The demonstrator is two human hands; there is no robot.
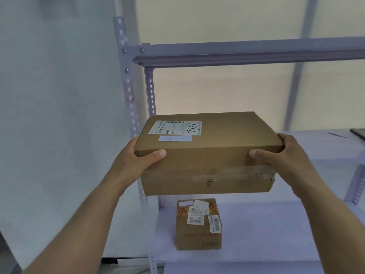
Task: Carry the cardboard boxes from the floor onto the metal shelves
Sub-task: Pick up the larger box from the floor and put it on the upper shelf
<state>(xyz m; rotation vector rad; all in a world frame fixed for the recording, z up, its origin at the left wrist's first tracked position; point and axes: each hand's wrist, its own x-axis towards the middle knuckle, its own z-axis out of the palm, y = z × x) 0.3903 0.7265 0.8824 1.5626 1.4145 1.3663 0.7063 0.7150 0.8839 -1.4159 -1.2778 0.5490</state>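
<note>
Holding a large cardboard box (pixel 207 155) at both ends, raised in front of the metal shelves (pixel 246 54)

Left hand (pixel 136 161) clamps the left end, thumb laid flat along the near top edge, other fingers hidden round the side; right hand (pixel 280 153) mirrors it on the right end, thumb likewise on the front face; a two-sided squeeze, likely because the box is too wide for one hand; box level, label (pixel 175 127) up, clear of any surface; below and beyond it a small taped box (pixel 198 224) already sits on the lower shelf (pixel 276 224); the middle shelf (pixel 320 143) behind looks the probable landing spot, with a dark flat object (pixel 358 133) at its far right.
</note>
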